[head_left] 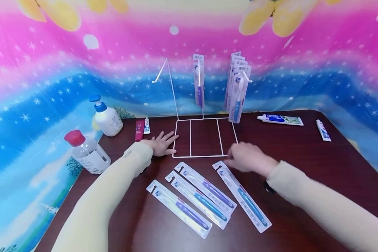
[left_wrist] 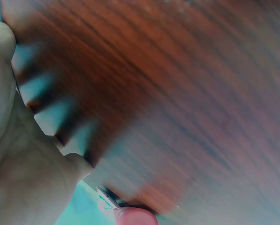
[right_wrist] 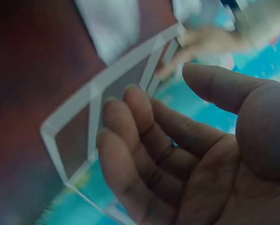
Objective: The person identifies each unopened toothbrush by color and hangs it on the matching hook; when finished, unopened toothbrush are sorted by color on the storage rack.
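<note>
Glossy wood-grain table [head_left: 129,217], smooth metal-looking rack [head_left: 190,138], shiny clear-plastic toothbrush packs [head_left: 179,209], matt cloth backdrop [head_left: 129,42]

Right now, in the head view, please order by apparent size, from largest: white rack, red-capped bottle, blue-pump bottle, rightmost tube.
1. White rack
2. Red-capped bottle, blue-pump bottle: unsure, the first is nearer
3. Rightmost tube

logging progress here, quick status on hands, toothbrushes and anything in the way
Left hand spread at left edge of white rack; right hand empty, by its near-right corner; four packaged toothbrushes on table; nothing visibly blocking them.
</note>
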Demonstrator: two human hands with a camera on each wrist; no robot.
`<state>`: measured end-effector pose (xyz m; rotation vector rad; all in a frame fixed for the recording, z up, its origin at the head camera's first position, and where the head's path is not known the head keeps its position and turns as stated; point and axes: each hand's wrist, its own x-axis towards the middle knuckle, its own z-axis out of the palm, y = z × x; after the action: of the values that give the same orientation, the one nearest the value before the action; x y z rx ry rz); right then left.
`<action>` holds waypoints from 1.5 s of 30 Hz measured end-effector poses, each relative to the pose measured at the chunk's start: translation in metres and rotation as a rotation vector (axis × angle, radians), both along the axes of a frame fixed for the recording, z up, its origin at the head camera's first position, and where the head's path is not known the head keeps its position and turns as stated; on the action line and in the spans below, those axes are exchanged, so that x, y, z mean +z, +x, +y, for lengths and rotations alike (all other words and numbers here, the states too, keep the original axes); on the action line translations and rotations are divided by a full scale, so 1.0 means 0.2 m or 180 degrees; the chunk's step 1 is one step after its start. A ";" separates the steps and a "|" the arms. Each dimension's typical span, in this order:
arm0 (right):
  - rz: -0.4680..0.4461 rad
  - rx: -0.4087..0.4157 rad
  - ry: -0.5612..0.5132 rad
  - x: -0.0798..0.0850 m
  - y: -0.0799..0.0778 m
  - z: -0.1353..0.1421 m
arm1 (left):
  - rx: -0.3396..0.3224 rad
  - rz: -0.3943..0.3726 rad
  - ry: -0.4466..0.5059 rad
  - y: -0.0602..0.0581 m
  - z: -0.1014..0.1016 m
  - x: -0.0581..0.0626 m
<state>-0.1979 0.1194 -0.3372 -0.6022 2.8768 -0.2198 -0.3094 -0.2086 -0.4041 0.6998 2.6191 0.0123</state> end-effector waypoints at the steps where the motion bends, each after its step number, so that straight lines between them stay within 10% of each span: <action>1: 0.0015 -0.0015 0.0041 -0.04 0.04 0.02 | 0.0004 -0.0004 -0.0004 0.00 0.00 0.00; 12: 0.0125 -0.0186 0.0043 -0.24 0.32 0.09 | 0.0039 -0.0071 0.0015 -0.03 0.00 -0.01; 27: 0.0056 -0.0312 -0.0152 -0.22 0.30 0.28 | -0.0005 -0.0066 0.0029 -0.01 0.00 0.00; 45: 0.0513 -0.0692 -0.1813 0.25 0.17 0.34 | 0.0026 -0.0034 -0.0005 0.01 0.01 0.00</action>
<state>-0.1638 0.1865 -0.2880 -0.3975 3.0249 -1.0931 -0.3070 -0.2076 -0.4043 0.6868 2.6114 0.0164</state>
